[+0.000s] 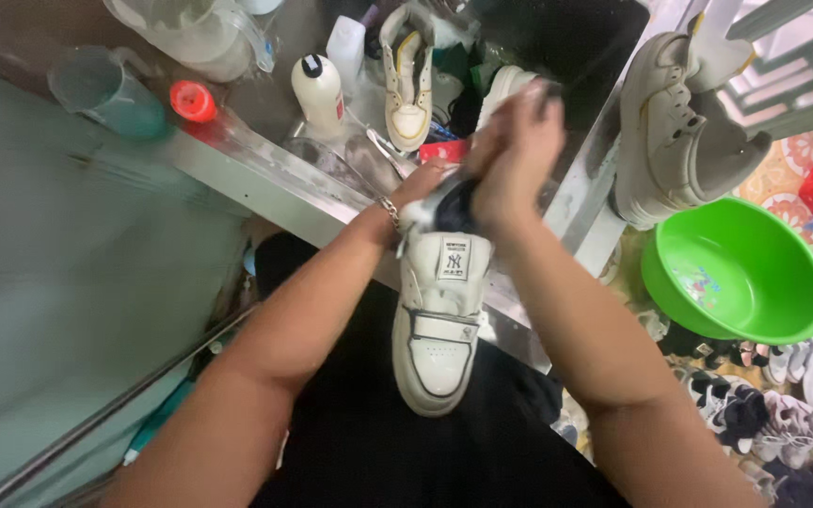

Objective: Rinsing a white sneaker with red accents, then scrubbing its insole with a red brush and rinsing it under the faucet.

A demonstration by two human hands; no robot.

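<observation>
Left hand [422, 183] clasped around the collar of the white sneaker [437, 329], held toe-down over the lap at the steel worktop [265, 174] edge; right hand [517, 155] closed on a dark cloth [454, 209] at the opening; best to brace firmly, rub in short strokes.

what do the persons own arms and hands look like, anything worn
Both forearms are bare, with no sleeves in view and no gloves. The left hand has a thin metallic chain bracelet at the wrist. The right hand shows no ring, watch or band, though it is motion-blurred.
</observation>
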